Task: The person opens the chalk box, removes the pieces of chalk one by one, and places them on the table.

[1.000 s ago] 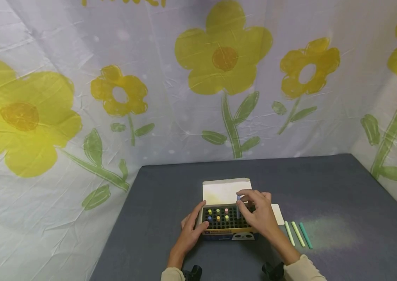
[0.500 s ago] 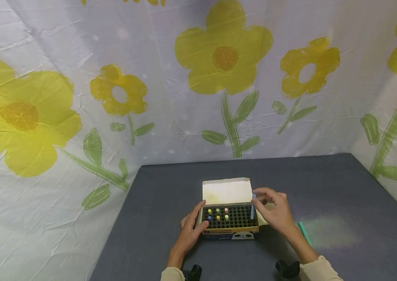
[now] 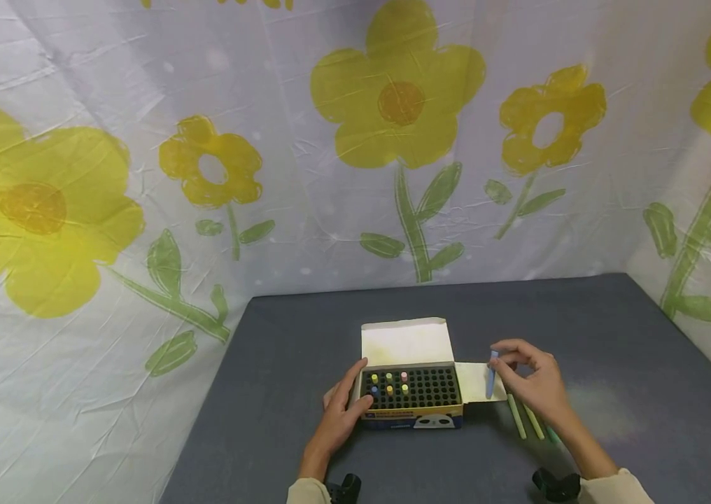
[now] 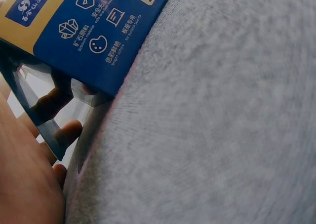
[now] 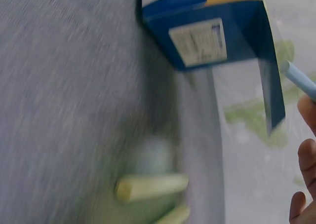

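Note:
An open blue and yellow chalk box (image 3: 415, 420) stands on the dark cloth, its lid folded back. Several coloured chalk ends show in the holes at the left of its black insert (image 3: 431, 386). My left hand (image 3: 335, 418) grips the box's left end, thumb at the front corner and index finger toward the back. In the left wrist view, its fingers (image 4: 69, 130) curl by the end flap. Between thumb and fingers my right hand (image 3: 534, 381) pinches a light blue chalk stick (image 3: 490, 381), nearly upright above the right flap (image 3: 472, 381); its lower tip shows no clear contact.
Two pale yellow-green chalk sticks (image 3: 516, 418) and a green one (image 3: 553, 435) lie right of the box, partly behind my right hand and forearm. A pale dusty patch marks the tablecloth (image 3: 607, 413). A flower-printed curtain (image 3: 305, 210) hangs behind the table.
Holding the blue chalk, my right hand has moved right, from above the box's holes to above the side flap. The left hand and the box have stayed put.

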The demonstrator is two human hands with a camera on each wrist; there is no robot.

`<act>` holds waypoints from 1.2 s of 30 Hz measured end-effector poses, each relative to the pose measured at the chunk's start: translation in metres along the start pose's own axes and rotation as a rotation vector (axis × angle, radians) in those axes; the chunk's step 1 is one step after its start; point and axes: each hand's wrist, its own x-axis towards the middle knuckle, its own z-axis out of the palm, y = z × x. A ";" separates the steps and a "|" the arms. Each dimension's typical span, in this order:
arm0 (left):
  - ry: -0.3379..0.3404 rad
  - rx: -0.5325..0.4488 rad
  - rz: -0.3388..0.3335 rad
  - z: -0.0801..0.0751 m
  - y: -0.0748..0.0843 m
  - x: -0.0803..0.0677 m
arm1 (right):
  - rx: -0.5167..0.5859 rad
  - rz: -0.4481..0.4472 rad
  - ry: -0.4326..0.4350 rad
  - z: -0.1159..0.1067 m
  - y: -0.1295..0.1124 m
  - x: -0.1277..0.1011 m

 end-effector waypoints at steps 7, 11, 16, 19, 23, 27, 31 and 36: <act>0.018 0.006 0.015 0.001 -0.001 0.001 | -0.042 0.129 -0.030 -0.030 0.010 -0.015; 0.023 0.010 0.030 0.000 -0.003 0.001 | -0.088 0.192 -0.064 -0.044 0.013 -0.020; 0.020 0.021 0.037 0.000 -0.004 0.002 | -0.145 0.307 -0.129 -0.060 0.015 -0.026; 0.019 0.015 0.039 0.001 -0.004 0.003 | -0.185 0.355 -0.170 -0.069 0.018 -0.030; 0.017 0.009 0.033 0.001 -0.003 0.002 | -0.215 0.374 -0.219 -0.076 0.023 -0.033; 0.017 0.012 0.017 0.002 -0.002 0.002 | -0.207 0.389 -0.263 -0.082 0.029 -0.035; 0.019 0.010 0.012 0.003 -0.003 0.002 | -0.224 0.405 -0.311 -0.085 0.036 -0.037; 0.026 0.009 -0.001 0.003 -0.002 0.002 | -0.305 0.381 -0.354 -0.085 0.044 -0.040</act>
